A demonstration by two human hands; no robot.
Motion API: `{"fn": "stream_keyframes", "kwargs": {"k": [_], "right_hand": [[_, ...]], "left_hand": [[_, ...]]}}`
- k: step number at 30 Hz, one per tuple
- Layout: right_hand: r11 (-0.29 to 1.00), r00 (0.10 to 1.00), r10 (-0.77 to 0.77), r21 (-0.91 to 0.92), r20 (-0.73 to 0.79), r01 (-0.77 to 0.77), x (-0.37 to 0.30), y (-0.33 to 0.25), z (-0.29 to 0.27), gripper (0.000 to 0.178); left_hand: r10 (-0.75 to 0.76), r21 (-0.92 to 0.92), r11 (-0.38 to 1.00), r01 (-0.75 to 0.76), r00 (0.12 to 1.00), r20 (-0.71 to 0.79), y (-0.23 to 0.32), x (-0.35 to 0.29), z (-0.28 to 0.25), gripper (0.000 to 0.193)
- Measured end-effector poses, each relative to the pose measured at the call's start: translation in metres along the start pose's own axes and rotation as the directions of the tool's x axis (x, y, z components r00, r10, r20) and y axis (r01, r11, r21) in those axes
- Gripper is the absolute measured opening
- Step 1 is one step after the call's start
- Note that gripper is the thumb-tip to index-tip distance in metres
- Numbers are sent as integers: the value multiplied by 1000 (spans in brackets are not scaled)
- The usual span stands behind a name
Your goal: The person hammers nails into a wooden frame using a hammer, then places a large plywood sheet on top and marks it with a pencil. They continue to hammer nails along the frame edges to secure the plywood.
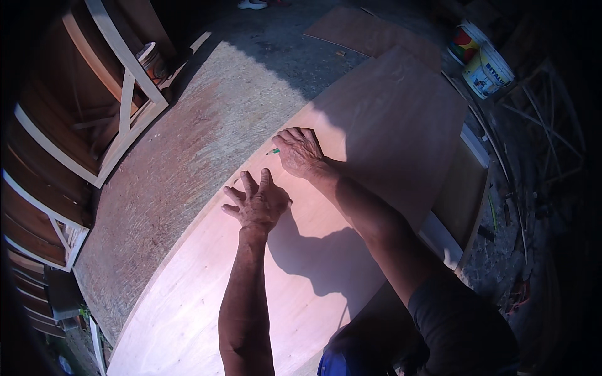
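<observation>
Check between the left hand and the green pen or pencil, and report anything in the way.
Nothing visible stands in the way: between the left hand and the green pen or pencil poking out of the right hand, only the bare surface of the plywood sheet shows.

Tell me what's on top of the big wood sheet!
The left hand, spread, and the right hand holding a green pencil-like thing. They hide the sheet beneath.

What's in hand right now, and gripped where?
The right hand holds a slim green pencil or pen near its exposed tip; the rest is hidden. The left hand, spread over the plywood sheet, holds nothing.
</observation>
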State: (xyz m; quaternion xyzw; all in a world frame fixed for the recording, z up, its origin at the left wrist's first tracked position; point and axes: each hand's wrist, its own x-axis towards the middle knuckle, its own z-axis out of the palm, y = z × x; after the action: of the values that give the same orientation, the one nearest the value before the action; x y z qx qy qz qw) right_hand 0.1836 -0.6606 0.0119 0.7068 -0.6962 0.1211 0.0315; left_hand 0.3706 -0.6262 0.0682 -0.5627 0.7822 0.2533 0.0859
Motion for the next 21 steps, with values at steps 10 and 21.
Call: {"fn": "stream_keyframes", "kwargs": {"k": [10, 21], "right_hand": [[547, 850, 523, 740, 63, -391, -85, -4, -69, 51], [518, 535, 835, 145, 128, -843, -398, 64, -145, 33]], "left_hand": [[-10, -28, 1000, 10, 1000, -8, -11, 6, 3, 102], [2, 25, 1000, -2, 1000, 16, -2, 8, 11, 106]]}}
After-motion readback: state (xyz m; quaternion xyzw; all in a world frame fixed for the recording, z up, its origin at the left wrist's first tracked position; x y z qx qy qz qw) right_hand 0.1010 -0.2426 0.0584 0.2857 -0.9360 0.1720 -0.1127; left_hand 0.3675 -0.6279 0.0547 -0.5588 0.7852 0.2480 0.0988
